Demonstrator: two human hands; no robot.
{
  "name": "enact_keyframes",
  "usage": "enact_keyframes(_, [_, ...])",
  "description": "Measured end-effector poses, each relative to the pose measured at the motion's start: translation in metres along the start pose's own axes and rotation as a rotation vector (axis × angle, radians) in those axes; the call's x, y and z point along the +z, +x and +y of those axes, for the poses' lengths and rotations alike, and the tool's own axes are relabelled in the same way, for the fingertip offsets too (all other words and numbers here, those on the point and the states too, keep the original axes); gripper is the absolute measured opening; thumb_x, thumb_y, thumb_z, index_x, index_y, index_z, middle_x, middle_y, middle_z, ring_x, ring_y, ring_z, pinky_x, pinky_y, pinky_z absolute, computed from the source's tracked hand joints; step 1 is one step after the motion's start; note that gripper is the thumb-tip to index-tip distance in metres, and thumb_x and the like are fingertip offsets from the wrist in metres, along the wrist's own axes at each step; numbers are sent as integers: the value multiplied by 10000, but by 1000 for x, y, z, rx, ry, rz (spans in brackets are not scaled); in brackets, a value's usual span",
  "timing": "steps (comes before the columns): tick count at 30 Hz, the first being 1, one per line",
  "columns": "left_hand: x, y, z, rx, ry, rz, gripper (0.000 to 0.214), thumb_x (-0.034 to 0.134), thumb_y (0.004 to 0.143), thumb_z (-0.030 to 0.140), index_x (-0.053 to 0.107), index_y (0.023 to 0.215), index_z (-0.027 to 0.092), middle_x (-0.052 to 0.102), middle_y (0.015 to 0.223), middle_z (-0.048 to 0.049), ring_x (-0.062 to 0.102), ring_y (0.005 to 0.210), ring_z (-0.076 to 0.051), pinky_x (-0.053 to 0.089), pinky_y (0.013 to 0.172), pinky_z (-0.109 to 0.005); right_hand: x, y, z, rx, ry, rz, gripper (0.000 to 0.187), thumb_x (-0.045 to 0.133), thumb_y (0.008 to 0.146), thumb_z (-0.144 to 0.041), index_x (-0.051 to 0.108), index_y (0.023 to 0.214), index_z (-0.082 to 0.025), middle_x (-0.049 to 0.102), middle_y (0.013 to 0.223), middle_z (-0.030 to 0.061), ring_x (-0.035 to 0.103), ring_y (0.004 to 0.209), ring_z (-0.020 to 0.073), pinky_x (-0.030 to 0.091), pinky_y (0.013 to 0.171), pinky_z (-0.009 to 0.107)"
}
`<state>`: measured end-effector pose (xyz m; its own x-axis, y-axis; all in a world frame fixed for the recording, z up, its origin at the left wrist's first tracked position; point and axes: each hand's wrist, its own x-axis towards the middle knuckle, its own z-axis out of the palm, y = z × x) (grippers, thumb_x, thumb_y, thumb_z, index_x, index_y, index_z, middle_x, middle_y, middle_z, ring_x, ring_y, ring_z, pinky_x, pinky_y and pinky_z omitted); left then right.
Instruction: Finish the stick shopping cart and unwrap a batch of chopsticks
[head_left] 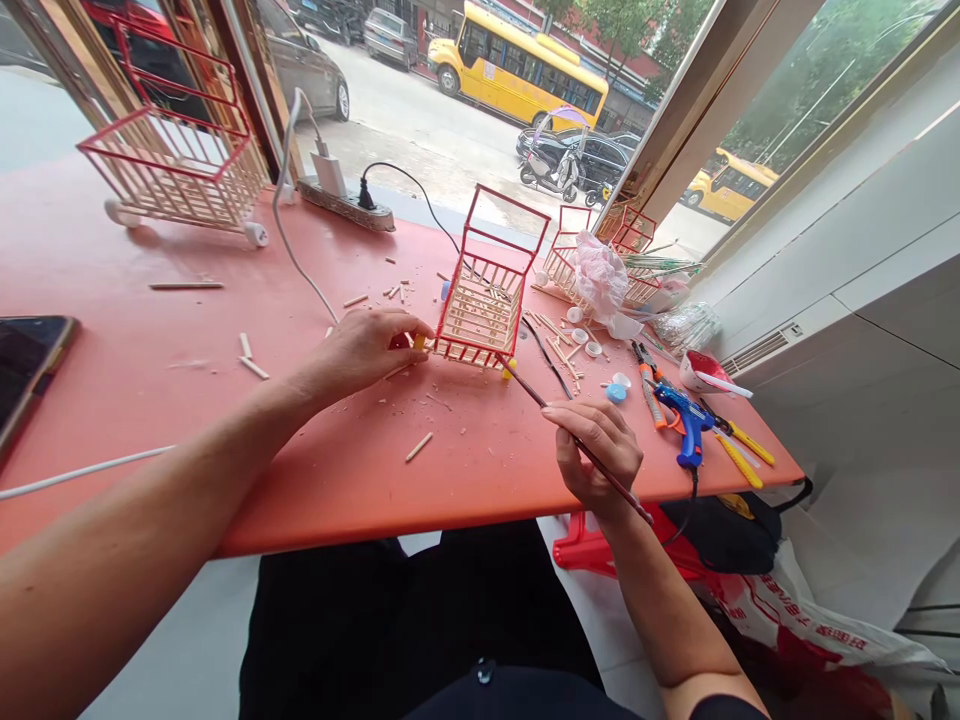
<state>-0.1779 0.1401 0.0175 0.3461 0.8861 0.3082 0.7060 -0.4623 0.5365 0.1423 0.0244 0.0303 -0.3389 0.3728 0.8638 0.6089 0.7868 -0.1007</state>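
A small model shopping cart made of wooden sticks, with red-painted rims and handle, stands in the middle of the table. My left hand pinches a yellow wheel at its lower left corner. Another yellow wheel shows at the lower right corner. In my right hand is a thin dark paintbrush, held like a pen. Its tip touches or nearly touches the cart's lower front edge near the right corner. A bowl of red paint sits at the right, a white stick across it.
A finished-looking red-rimmed cart stands at the left, and more carts at the back right. A hot glue gun, pliers, bottle caps and stick offcuts lie about. A power strip, white cable and phone are also there.
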Motion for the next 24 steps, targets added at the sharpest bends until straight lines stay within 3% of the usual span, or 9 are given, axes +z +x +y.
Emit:
enact_keyframes(8, [-1, 1, 1, 5, -6, 0, 353, 613, 830, 448, 828, 1003, 229, 810, 903, -70, 732, 817, -261, 525, 813, -344, 0, 1, 0, 3, -10, 40, 394, 621, 960, -36, 786, 1219, -284, 864, 964, 34, 826, 890, 210, 650, 811, 359])
enact_keyframes(16, [0, 0, 4, -5, -40, -15, 366, 614, 843, 479, 829, 997, 226, 760, 764, -39, 733, 765, -245, 541, 843, -344, 6, 5, -2, -34, 33, -37, 400, 652, 1005, -95, 772, 1328, -298, 879, 1023, 39, 829, 896, 208, 651, 795, 350])
enact_keyframes(24, [0, -2, 11, -26, -71, -32, 357, 588, 835, 505, 785, 934, 224, 746, 784, -48, 705, 723, -233, 539, 832, -352, 9, 8, -2, 15, 91, -97, 364, 672, 1031, -112, 775, 1339, -278, 878, 1072, 45, 814, 963, 200, 642, 849, 341])
